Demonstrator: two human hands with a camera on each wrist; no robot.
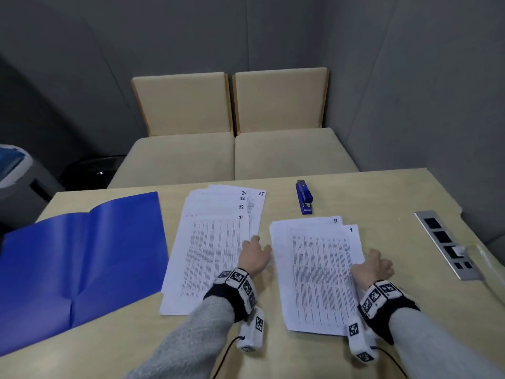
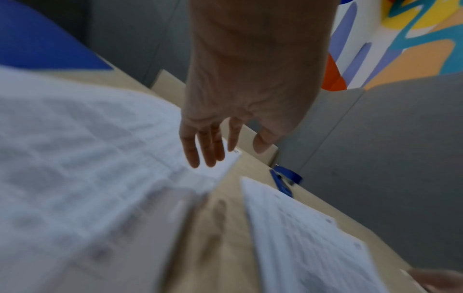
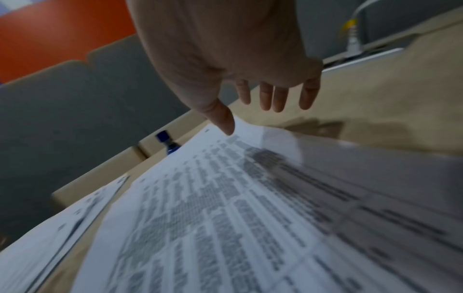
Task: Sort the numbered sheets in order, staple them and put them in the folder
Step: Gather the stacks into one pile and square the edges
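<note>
Grey-walled room w/ two beige upholstered chairs (image 1: 232,127) pushed up to the far edge of a pale wood-grain table (image 1: 396,203).

Biggest item on it: an open blue plastic folder (image 1: 82,263), lying flat at the left, inside face up.

Next to it, centre-left, a fanned pile of white printed sheets (image 1: 210,250) w/ handwritten corner nos. 21, 22, 23, 24, 25 showing, 21 on top. Just right of that, apart from it by a strip of bare table, a second stack of white printed sheets (image 1: 319,274); top sheet reads 1, a sheet under it reads 11.

Silver socket panel (image 1: 448,244) set into the table at the right edge, a white plug in one outlet.

Left hand (image 1: 255,257) is at the right edge of the fanned pile, fingers straight and loosely spread, holding nothing; left wrist view shows fingertips (image 2: 198,158) over the sheet corner. Right hand (image 1: 373,265) is at the right edge of the second stack, fingers relaxed and apart, nothing gripped; contact w/ the paper can't be told.

Small blue stapler (image 1: 304,196) lies beyond both piles, near the far table edge, untouched.
</note>
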